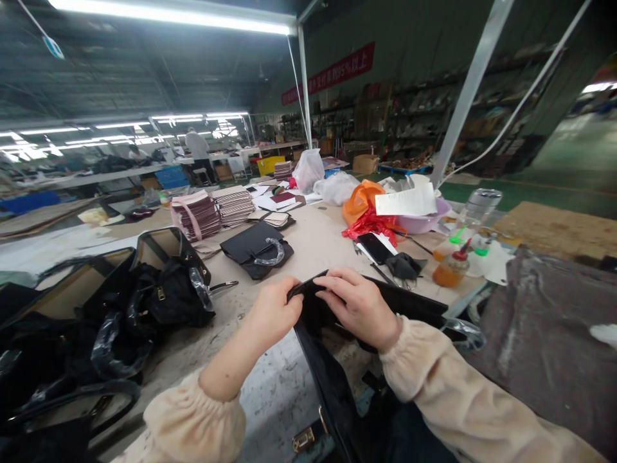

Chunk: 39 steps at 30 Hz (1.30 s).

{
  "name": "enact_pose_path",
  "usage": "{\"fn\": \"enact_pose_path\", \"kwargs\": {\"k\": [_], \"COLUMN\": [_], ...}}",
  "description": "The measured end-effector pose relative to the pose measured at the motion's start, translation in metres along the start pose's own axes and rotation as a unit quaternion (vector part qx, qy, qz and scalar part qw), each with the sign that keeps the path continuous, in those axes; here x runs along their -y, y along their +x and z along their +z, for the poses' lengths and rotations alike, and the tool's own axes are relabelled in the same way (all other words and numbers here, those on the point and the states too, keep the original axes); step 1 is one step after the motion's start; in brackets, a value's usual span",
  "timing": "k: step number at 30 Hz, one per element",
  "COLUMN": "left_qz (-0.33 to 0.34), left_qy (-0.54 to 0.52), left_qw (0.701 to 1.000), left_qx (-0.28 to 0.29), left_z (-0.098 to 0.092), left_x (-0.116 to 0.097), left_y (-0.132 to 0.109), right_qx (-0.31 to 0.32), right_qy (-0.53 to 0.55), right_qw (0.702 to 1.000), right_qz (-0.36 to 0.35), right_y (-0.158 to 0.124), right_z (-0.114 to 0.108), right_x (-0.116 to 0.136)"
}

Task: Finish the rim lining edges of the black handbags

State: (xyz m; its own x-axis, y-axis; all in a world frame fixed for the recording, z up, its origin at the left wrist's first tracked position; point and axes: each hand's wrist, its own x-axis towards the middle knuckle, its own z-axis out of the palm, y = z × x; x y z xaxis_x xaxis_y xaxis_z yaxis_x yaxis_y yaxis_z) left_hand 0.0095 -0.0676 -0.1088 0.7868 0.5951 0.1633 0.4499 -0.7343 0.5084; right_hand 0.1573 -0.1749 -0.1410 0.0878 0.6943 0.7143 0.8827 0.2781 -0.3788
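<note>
A black handbag (332, 392) is tilted at the table's near edge, its mouth facing me. My left hand (272, 315) pinches the rim at its upper left corner, thumb against fingers. Close beside it, my right hand (359, 308) has its fingers bent over the same rim; part of its grip is hidden. A gold-coloured metal clasp (303, 440) hangs low on the bag's left side. Clear plastic wraps a handle (465, 333) at the bag's right end.
Several black bags (168, 289) crowd the left. Ahead lie a folded black piece (255, 247), stacked maroon-edged panels (197, 215), a phone (375, 247) and a red plastic bag (371, 222). An amber liquid bottle (450, 269) and a dark cloth (549, 341) are at right.
</note>
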Motion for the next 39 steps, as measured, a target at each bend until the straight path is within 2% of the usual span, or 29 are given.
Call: {"fn": "enact_pose_path", "kwargs": {"k": [8,19,25,30,39], "left_qz": [0.006,0.009,0.013,0.013,0.008], "left_qy": [0.010,0.010,0.009,0.008,0.002], "left_qw": [1.000,0.999,0.998,0.998,0.999], "left_qx": [0.015,0.045,0.058,0.058,0.053], "left_z": [0.001,-0.002,-0.004,-0.002,0.000], "left_x": [0.001,-0.005,-0.007,-0.007,-0.007], "left_y": [0.001,0.007,0.009,0.010,0.010], "right_qx": [0.011,0.031,0.090,0.125,0.110], "right_qy": [-0.001,0.013,-0.024,-0.024,-0.011], "right_qw": [1.000,0.999,0.995,0.991,0.992], "right_qz": [-0.014,-0.037,-0.022,-0.048,-0.060], "right_y": [0.010,0.014,0.019,0.021,0.017], "right_z": [0.010,0.008,0.001,-0.006,-0.003], "right_x": [-0.008,-0.019,-0.016,-0.019,-0.025]}}
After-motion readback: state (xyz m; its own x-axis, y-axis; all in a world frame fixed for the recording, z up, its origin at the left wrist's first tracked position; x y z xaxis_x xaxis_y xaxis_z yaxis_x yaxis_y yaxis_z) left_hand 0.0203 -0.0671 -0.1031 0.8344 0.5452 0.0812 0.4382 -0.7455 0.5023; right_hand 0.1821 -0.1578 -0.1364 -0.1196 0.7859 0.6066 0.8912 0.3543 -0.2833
